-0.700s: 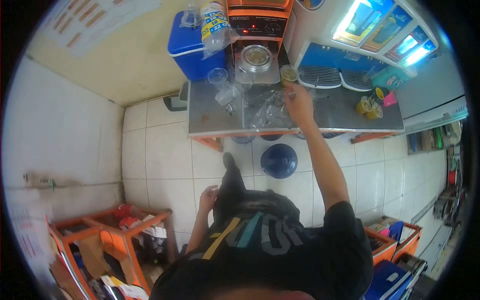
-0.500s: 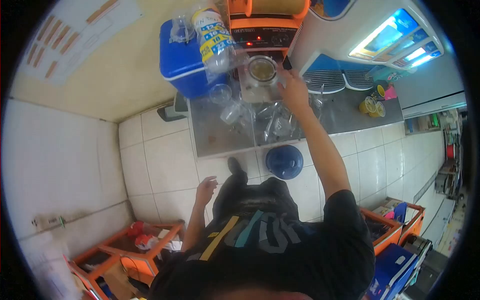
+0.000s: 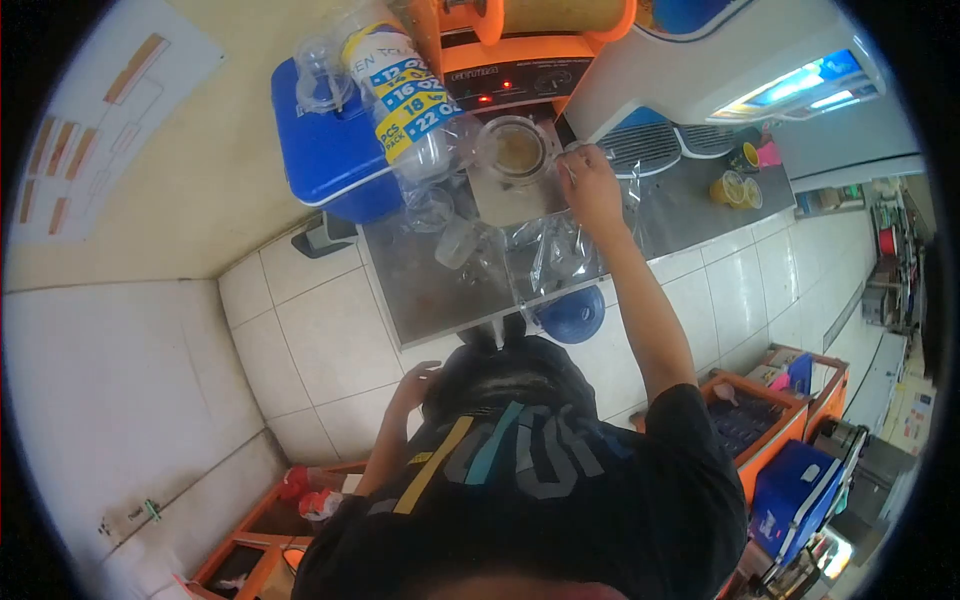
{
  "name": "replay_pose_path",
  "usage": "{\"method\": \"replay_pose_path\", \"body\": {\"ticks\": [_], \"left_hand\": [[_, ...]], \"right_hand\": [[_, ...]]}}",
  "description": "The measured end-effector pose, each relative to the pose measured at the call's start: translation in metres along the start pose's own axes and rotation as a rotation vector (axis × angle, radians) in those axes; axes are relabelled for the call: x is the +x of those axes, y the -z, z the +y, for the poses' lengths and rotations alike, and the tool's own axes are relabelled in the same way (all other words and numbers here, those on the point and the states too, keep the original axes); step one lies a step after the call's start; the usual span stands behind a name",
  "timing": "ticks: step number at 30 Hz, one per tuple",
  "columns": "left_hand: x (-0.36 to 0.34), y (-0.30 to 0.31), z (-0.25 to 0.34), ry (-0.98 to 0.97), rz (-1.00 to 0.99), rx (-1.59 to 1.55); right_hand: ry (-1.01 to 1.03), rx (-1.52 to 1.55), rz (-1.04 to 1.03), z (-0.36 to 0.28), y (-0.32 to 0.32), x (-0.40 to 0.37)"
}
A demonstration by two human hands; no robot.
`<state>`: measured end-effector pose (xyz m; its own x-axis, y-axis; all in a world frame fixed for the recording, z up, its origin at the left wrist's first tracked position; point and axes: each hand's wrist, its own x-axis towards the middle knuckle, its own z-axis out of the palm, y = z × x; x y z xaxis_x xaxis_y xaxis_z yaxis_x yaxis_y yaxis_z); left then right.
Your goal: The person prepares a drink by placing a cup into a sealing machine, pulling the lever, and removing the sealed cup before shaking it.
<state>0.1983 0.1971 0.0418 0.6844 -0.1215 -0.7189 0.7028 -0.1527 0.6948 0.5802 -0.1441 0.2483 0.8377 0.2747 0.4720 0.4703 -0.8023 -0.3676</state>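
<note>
My right hand [image 3: 592, 190] is at the right edge of an orange sealing machine's metal tray [image 3: 515, 200], its fingers drawn together; what they hold, if anything, is too small to make out. A round cup opening [image 3: 517, 150] with pale contents sits in the machine's ring, just left of those fingers. Crumpled clear plastic [image 3: 560, 250] lies on the metal counter below the hand. My left hand [image 3: 415, 385] hangs low beside my dark trousers, away from the counter, its fingers blurred and loosely bent.
A blue cooler box [image 3: 330, 150] and a sleeve of clear cups [image 3: 405, 95] stand left of the machine [image 3: 520, 75]. Filled yellow cups [image 3: 735, 190] stand right, near a white dispenser [image 3: 720, 60]. A blue stool [image 3: 573, 315] is under the counter's edge.
The view has shifted toward the counter. My right hand's fingers have drawn closer together beside the tray. My left hand has moved in against my trousers.
</note>
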Motion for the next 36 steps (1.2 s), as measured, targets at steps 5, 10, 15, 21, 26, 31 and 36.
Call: {"method": "replay_pose_path", "body": {"ticks": [5,10,15,21,26,31,36], "left_hand": [[-0.007,-0.029,-0.008,0.005,0.068,-0.113],[-0.058,-0.079,0.015,-0.007,0.6,-0.018],[-0.122,-0.211,-0.052,0.211,1.091,-0.377],[-0.142,-0.354,-0.128,0.548,0.943,-0.909],[-0.101,-0.443,-0.174,0.465,1.006,-1.133],[-0.097,-0.471,-0.185,0.539,0.932,-1.386],[-0.094,-0.505,-0.211,0.456,1.033,-1.606]], "right_hand": [[-0.073,0.098,-0.184,-0.01,0.019,-0.019],[0.002,0.283,-0.273,-0.03,0.002,-0.021],[0.303,0.326,-0.466,-0.072,-0.041,-0.016],[0.552,0.477,-0.536,-0.145,-0.066,-0.031],[0.651,0.502,-0.583,-0.175,-0.075,-0.042],[0.7,0.52,-0.618,-0.182,-0.081,-0.035],[0.645,0.56,-0.706,-0.122,-0.053,-0.013]]}}
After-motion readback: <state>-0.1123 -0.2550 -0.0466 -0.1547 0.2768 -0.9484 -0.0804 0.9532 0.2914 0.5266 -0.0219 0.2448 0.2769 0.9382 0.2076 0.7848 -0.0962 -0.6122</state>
